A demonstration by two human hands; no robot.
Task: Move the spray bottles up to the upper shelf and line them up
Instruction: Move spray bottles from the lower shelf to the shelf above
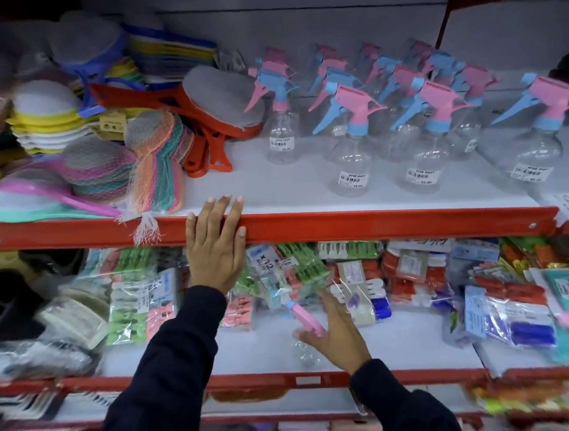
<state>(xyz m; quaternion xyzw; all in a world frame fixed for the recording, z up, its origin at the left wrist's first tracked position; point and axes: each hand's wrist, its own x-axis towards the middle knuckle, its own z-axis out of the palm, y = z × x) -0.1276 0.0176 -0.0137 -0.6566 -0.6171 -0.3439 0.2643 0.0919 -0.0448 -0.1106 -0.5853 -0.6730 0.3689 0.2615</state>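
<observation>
A: Shop shelving, red edges, white boards. The upper shelf (274,188) already carries a cluster of clear spray bottles (388,120) with pink and blue triggers, and 1 more stands apart at the right (537,138). Brushes and scrubbers (97,135) fill the left of it.

B: And the one to move?

A: 1 bottle (304,334) on the lower shelf (219,355), near the front, in the bare patch before the peg packets (315,274). Its pink trigger head shows just by the right hand (338,337); the clear body below is blurred, so I can't tell whether it stands or leans.

B: Does the hand have it?

A: Not that I can see. The right hand is spread, fingers loose, at the trigger head but not closed round it. The left hand (215,242) lies flat on the upper shelf's red edge, clasping nothing.

B: How will it handle?

A: I'd judge it empty, so very light; thin plastic that gives if squeezed, smooth, and top-heavy with that head. It should tip easily but won't break.

B: Where to hold?

A: Round the neck under the trigger, or round the waist of the body. Not by the lever, which pivots. The free space is at the front of the shelf, before the others.
</observation>
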